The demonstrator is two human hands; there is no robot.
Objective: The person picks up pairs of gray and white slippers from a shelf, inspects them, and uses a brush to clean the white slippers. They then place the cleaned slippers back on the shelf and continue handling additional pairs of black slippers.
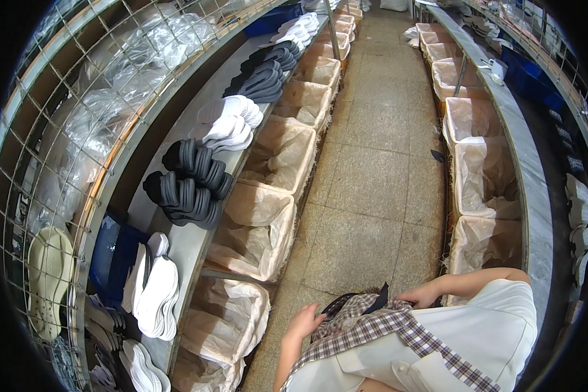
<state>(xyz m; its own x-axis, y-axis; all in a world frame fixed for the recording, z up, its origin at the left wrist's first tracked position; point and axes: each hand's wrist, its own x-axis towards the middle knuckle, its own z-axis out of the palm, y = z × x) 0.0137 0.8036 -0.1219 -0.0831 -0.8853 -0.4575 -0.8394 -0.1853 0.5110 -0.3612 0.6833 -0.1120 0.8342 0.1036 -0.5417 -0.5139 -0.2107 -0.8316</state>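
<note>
My left hand (303, 321) is beside the brown-and-white checked cloth (366, 307) at my waist, its fingertips near a black strap. Its fingers look slightly apart, and I see nothing held in them. My right hand (423, 295) closes on the upper right edge of this cloth, next to a dark strip (380, 298). The right fingertips are partly hidden by the fabric. The cloth lies bunched against my white top with checked trim.
A long shelf (193, 245) on the left bears stacks of white soles (158, 297) and black soles (193, 157), with a blue bin (111, 258). Lined baskets (287, 196) edge the tiled aisle (366, 196), facing more baskets (460, 173) under a grey counter (536, 176). Wire mesh (19, 196) rises far left.
</note>
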